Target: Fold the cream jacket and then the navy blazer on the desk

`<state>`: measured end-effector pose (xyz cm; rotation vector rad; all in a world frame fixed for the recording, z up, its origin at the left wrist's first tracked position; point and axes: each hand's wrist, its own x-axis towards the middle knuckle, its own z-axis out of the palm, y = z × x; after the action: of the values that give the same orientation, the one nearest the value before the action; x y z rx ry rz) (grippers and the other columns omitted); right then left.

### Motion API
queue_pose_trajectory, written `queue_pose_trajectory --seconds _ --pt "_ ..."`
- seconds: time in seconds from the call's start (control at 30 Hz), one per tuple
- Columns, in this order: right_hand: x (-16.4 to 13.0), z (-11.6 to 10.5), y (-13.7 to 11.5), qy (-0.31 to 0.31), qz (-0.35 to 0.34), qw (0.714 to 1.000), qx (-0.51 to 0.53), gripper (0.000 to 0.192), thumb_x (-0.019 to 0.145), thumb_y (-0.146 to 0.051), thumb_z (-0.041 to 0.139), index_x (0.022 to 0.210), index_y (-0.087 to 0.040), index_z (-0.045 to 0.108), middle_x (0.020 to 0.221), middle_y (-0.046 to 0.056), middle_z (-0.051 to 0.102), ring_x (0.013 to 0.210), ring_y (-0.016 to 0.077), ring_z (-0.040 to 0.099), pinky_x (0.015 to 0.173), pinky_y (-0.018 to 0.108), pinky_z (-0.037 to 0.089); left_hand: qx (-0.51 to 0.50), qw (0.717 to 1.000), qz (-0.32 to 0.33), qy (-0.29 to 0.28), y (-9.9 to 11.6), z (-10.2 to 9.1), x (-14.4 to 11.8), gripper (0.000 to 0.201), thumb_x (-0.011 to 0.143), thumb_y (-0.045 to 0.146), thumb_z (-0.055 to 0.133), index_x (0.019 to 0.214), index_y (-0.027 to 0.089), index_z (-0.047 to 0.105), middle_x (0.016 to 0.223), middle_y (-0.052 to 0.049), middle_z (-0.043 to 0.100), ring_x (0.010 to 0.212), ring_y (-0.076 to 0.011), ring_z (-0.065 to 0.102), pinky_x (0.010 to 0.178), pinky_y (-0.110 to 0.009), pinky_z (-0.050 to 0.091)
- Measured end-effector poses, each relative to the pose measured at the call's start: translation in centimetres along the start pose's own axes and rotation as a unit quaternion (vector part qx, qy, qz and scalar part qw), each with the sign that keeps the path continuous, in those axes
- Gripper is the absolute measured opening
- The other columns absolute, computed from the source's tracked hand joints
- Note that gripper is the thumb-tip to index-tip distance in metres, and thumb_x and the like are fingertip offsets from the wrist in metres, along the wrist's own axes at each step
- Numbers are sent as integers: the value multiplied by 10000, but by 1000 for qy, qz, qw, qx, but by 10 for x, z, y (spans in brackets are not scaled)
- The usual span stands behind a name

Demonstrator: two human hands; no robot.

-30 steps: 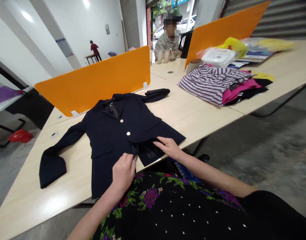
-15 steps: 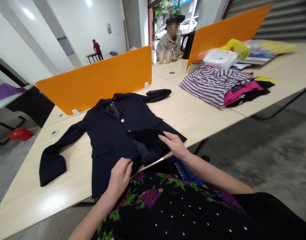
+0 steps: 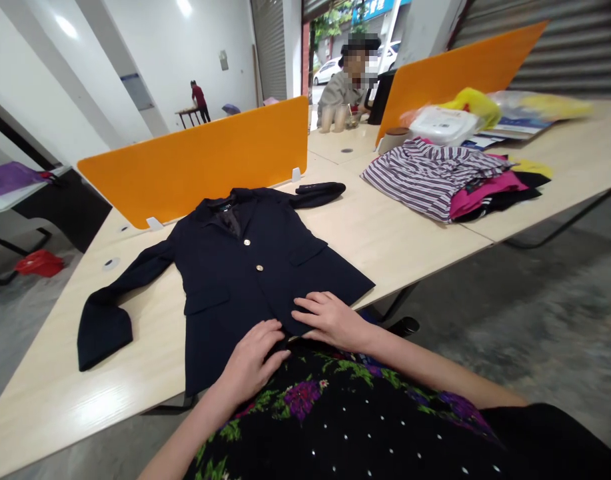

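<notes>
A dark navy blazer (image 3: 245,267) lies front up on the pale wooden table (image 3: 155,347), its collar toward the orange divider. Two light metal buttons show down its front, and both sleeves are spread out to the sides. My left hand (image 3: 255,353) rests on the bottom hem near the front opening, fingers extended. Across the opening, my right hand (image 3: 330,320) lies on the other front panel with its fingers spread over the cloth. Neither hand grips the fabric.
Orange dividers (image 3: 200,167) stand on the table. Right of the blazer lies a pile of folded clothes (image 3: 430,177), striped on top, with a white plastic container (image 3: 445,125) and bags behind. One person (image 3: 338,93) sits across the table; another (image 3: 198,100) stands far back.
The lifted front flap of the blazer now lies flat, showing the second button and right pocket. My right hand moved down and left; both hands let go of the cloth.
</notes>
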<state>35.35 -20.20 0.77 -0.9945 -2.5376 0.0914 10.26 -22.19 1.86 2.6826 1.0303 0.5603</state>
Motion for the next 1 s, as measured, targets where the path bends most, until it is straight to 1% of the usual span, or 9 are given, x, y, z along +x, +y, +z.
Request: queue_pose_trajectory --seconds 0.13,0.27,0.33,0.43,0.6,0.67,0.77,0.87,1.0 --pt "-3 -16 18 66 59 996 14 318 946 -415 459 1046 -214 684 1154 93 666 1082 237 565 915 390 401 126 975 -102 153 -15 -13 -24 166 927 260 468 966 169 601 1143 -131 622 1156 -241 547 980 -400 461" --pt "-10 -26 53 147 313 932 -111 343 957 -363 405 1109 -159 635 1070 151 670 998 287 584 838 405 417 332 898 -236 165 -37 -22 -52 396 924 358 462 1189 71 528 1115 -203 590 1019 -309 567 836 -434 491" --pt "-13 -22 65 107 381 903 -167 354 943 -358 420 1151 -138 603 1019 166 667 941 302 588 750 382 431 381 865 -290 149 -42 -25 -61 450 926 406 445 1215 69 517 1029 -171 608 900 -286 578 735 -389 491" --pt "-16 -11 67 53 397 904 -151 344 929 -286 431 1223 -155 551 1065 133 665 890 264 615 677 328 431 399 844 -335 128 -45 -25 -67 457 931 427 430 1220 87 530 973 -129 609 848 -257 577 713 -348 478" --pt "-22 -17 57 -43 384 919 -80 276 887 -201 442 1103 -247 608 957 35 712 803 218 652 625 293 415 333 858 -385 71 -55 -30 -83 328 951 248 363 1193 144 559 947 -76 586 667 -164 586 565 -272 460" --pt "-22 -29 58 -74 383 916 -93 236 880 -241 472 1055 -249 630 890 37 713 774 225 652 606 295 412 325 873 -357 65 -63 -43 -85 322 943 264 377 1158 134 579 958 -92 578 689 -175 596 604 -287 487" --pt "-6 -43 65 -26 341 929 -145 291 906 -356 477 1111 -215 628 996 96 696 888 255 641 701 340 450 343 897 -260 99 -75 -69 -62 406 932 371 410 1172 93 583 1093 -178 564 926 -263 600 807 -378 507" --pt "25 -34 73 25 244 957 -157 434 937 -426 428 1292 -202 535 1310 142 561 1198 292 508 923 438 414 337 918 -172 123 -87 -83 -1 474 926 432 415 1241 111 564 1305 -211 498 1198 -329 481 966 -454 439" --pt "57 0 87 -60 179 977 -100 500 936 -458 415 1381 -234 466 1484 106 390 1366 308 323 1047 541 303 307 932 -171 89 -112 -60 89 549 910 507 416 1367 208 477 1519 -128 317 1390 -364 242 1055 -576 316"
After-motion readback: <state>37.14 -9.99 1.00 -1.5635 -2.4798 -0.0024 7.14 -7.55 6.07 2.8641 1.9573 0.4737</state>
